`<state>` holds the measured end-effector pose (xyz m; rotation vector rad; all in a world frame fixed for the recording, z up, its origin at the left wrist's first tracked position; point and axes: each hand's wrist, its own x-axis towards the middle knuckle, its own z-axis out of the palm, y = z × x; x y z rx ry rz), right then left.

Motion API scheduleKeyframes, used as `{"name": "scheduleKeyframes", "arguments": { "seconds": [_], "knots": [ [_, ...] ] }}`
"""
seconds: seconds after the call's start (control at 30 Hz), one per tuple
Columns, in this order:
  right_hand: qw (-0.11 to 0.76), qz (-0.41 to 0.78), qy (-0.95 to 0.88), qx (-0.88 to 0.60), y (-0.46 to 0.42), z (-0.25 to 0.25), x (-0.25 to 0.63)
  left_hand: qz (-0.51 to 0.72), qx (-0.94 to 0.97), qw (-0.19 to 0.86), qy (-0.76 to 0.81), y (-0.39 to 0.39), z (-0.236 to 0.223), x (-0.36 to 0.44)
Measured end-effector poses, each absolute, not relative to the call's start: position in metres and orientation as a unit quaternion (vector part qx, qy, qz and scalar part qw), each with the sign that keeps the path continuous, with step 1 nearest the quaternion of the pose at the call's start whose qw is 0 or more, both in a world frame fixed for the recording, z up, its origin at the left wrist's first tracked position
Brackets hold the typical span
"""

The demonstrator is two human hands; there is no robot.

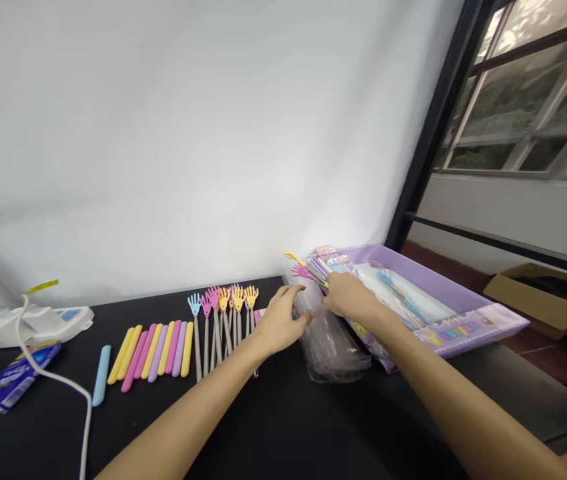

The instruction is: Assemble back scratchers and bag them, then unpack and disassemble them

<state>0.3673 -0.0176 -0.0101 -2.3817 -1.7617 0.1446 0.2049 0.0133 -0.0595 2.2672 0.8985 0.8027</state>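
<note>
My right hand (347, 295) is closed on a back scratcher (308, 268) with a yellow hand-shaped head and a metal rod, held slanted at the left end of a lilac box (473, 287). Its fingertips are partly hidden. Just left of it, my left hand (283, 320) reaches over a stack of clear plastic bags (331, 347), fingers apart and nothing in them. A pink hand-shaped head (301, 271) shows behind the bags. Inside the box lies a packed blue back scratcher (403, 299).
Left of my hands lie metal rods with coloured hand-shaped heads (215, 297), then a row of coloured handles (156, 350) and a blue handle (102, 375). A power strip (66, 323), white cable (63, 380) and blue packet (11, 380) occupy the far left. A cardboard box (533, 300) stands beyond the table.
</note>
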Motion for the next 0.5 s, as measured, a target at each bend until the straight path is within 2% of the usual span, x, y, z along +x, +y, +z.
{"name": "scheduleKeyframes", "arguments": {
  "seconds": [0.1,0.3,0.43,0.5],
  "knots": [
    [0.155,0.068,-0.602,-0.780,-0.023,0.002,0.371,0.336,0.834,0.291,0.327,0.015,-0.060,0.203],
    [0.388,0.105,-0.597,-0.694,-0.029,0.023,0.357,0.377,0.800,0.322,0.338,0.009,-0.043,0.181],
    [0.590,0.286,-0.519,-0.549,-0.025,0.036,0.322,0.352,0.776,0.406,0.331,0.007,-0.035,0.157],
    [0.626,0.354,-0.484,-0.499,-0.020,0.039,0.308,0.347,0.796,0.359,0.342,0.007,-0.034,0.145]
  ]
}}
